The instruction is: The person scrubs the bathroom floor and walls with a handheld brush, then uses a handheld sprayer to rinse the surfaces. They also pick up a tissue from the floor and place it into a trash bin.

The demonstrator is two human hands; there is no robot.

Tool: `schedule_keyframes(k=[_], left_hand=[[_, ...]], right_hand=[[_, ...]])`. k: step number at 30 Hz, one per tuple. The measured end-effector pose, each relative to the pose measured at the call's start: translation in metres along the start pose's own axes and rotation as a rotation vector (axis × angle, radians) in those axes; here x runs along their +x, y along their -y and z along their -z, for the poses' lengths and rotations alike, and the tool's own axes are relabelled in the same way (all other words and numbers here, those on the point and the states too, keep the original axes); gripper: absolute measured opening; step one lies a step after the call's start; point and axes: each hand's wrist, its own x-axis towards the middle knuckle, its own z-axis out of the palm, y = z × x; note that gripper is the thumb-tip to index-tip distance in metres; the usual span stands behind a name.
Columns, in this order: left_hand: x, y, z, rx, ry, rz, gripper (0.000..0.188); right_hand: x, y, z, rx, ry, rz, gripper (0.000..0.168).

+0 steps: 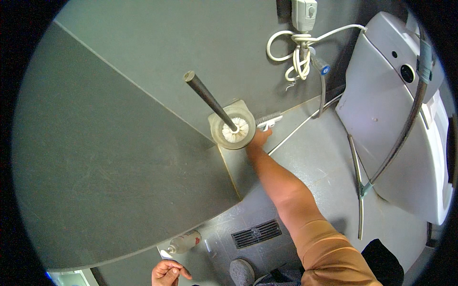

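Note:
My right hand (260, 138) reaches down past the wall-mounted toilet brush holder (216, 137), its fingers at a white scrub brush (269, 121) with grey bristles low by the wall. The holder partly hides that hand, so its grip is unclear. A toilet brush with a dark handle (209, 98) and white bristles stands in the holder. Near the bottom edge is my left hand (169, 272), thumb and fingers drawn together with nothing visible in them. Just above it, a clear plastic bottle (185, 242) with a white top lies or stands; which one I cannot tell.
A white toilet (386, 118) fills the right side, with a long-handled floor squeegee (361, 211) leaning across it. A coiled white cord (298, 60) hangs from a plug unit (304, 14) on the grey wall. A floor drain grate (256, 233) lies below my right arm.

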Motion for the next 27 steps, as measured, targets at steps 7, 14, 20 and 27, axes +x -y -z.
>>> schedule_keyframes(k=[7, 14, 20, 27], left_hand=[[-0.005, -0.001, 0.003, -0.009, -0.038, 0.019, 0.016], [0.002, 0.003, -0.001, 0.009, -0.001, 0.04, 0.016], [-0.001, 0.002, -0.001, 0.015, 0.023, 0.004, 0.016], [-0.004, -0.001, -0.005, 0.006, 0.032, -0.007, 0.017]], right_hand=[[0.014, 0.032, 0.029, -0.15, 0.099, 0.62, 0.048], [0.022, 0.042, 0.036, -0.321, 0.204, 0.943, 0.044], [0.015, 0.028, 0.031, -0.255, 0.245, 0.708, 0.034], [0.007, 0.028, 0.031, -0.304, 0.219, 0.734, 0.023]])
